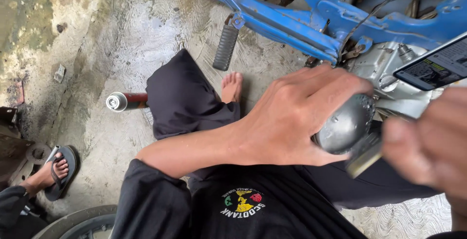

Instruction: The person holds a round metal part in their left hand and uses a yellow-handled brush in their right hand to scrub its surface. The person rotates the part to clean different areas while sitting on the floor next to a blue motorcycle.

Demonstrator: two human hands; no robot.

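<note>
My left hand (pixel 292 117) reaches across my lap and is closed over a rounded grey metal part (pixel 346 124) with a pitted, dull surface. It sits just below the engine (pixel 384 68) of a blue motorcycle frame (pixel 292 25). My right hand (pixel 433 141) is blurred and close to the camera at the right edge. It pinches a flat dark piece with a tan edge (pixel 365 157) that touches the underside of the grey part. What kind of tool the flat piece is I cannot tell.
A black rubber footpeg (pixel 225 47) hangs off the frame. A spray can (pixel 125 101) lies on the wet concrete floor beside my knee and bare foot (pixel 232 86). A dark phone-like screen (pixel 435 66) is at upper right. Another person's sandalled foot (pixel 54 171) and a tyre (pixel 78 222) are at lower left.
</note>
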